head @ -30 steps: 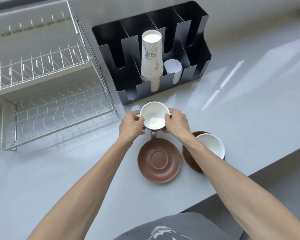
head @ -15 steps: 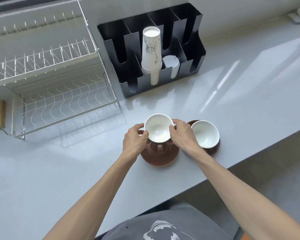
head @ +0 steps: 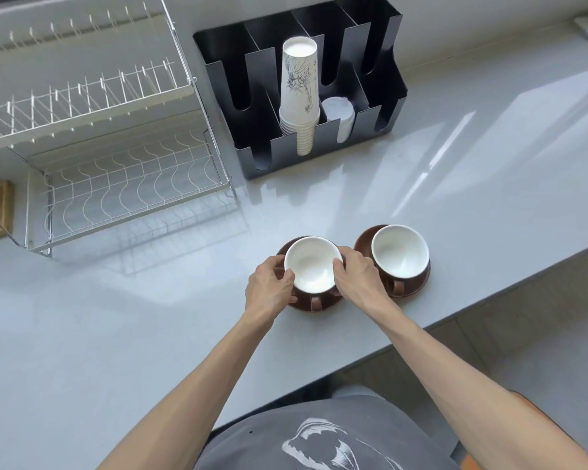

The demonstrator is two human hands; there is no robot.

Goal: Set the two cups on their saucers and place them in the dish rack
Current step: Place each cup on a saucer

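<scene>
**dishguy:** While both hands are on it, the near cup (head: 313, 264) sits on its brown saucer (head: 314, 304). The left hand (head: 269, 289) grips the cup's left side with thumb and fingers, and the right hand (head: 358, 279) pinches the opposite rim. So both are wrapped around that one cup, handle facing me.

**rackfan:** Is it actually touching the saucer or just over it?

**dishguy:** Can't tell for sure, the cup body covers the middle of the saucer. It looks seated, though.

**rackfan:** And the other one?

**dishguy:** Second cup (head: 400, 251) is just to the right, sitting on its own saucer (head: 418, 289), nobody touching it. White inside, brown outside, same as the first. The two saucers are nearly touching.

**rackfan:** Where's the rack?

**dishguy:** Dish rack (head: 123, 184) is off to the left and further back on the grey counter (head: 472, 184), well apart from both cups. Two wire tiers, nothing on them that I can see. Behind the cups there's a black organizer (head: 248, 106) holding a stack of paper cups (head: 299, 96) and some lids (head: 340, 113) in the slot beside it.
</scene>
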